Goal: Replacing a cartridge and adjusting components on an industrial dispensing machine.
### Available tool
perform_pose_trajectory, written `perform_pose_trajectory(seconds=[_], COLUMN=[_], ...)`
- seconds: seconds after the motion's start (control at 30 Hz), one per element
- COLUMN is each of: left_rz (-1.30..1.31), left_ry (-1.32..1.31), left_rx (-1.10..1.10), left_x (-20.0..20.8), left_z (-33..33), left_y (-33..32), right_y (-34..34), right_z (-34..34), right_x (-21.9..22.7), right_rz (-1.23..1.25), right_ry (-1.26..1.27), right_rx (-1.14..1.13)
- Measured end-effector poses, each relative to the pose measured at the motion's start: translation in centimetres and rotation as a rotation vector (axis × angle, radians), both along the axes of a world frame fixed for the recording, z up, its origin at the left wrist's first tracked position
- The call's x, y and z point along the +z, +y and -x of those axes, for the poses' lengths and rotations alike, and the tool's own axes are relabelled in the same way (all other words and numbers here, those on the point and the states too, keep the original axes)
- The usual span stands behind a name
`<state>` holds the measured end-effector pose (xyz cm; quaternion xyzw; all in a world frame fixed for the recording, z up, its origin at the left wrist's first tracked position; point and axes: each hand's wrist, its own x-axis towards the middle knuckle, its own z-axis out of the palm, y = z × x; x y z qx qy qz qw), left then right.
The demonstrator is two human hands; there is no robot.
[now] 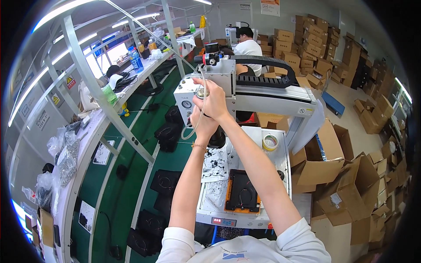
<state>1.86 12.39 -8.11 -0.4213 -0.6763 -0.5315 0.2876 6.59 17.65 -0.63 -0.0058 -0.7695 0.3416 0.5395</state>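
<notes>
Both my arms reach forward to the front of a white bench machine (232, 83). My right hand (213, 101) is closed, its fingers curled around a small round metal-coloured cap (202, 93). Just beneath it, my left hand (203, 126) is also closed; what it grips is hidden. A clear hose (188, 131) loops beside the hands and runs up past them. Behind them stands a white control box (179, 94) with a round gauge (187, 104). Below the hands a black cylinder (217, 139) shows in part. On the machine bed, a black part (243, 190) sits in an orange-edged fixture (227, 197).
A roll of tape (270, 142) and black-stained paper (215, 164) lie on the bed. At left, black pieces (165, 180) rest on a green conveyor (109, 193) beside a metal frame. Open cardboard boxes (320, 162) crowd the right. Another person (249, 48) sits beyond the machine.
</notes>
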Motion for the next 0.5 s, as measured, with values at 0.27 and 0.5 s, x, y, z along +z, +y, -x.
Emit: perform_pose_trajectory(seconds=[0.27, 0.5], left_rz=[0.028, 0.071], left_ry=[-0.020, -0.113], left_rx=[-0.041, 0.128], left_x=[0.2, 0.2], left_z=[0.3, -0.9], left_y=[-0.6, -0.6], right_y=[-1.1, 1.2], right_z=[0.0, 0.0], right_x=[0.0, 0.1], right_rz=[0.049, -0.109], right_ry=[0.020, -0.021], right_rx=[-0.067, 0.008])
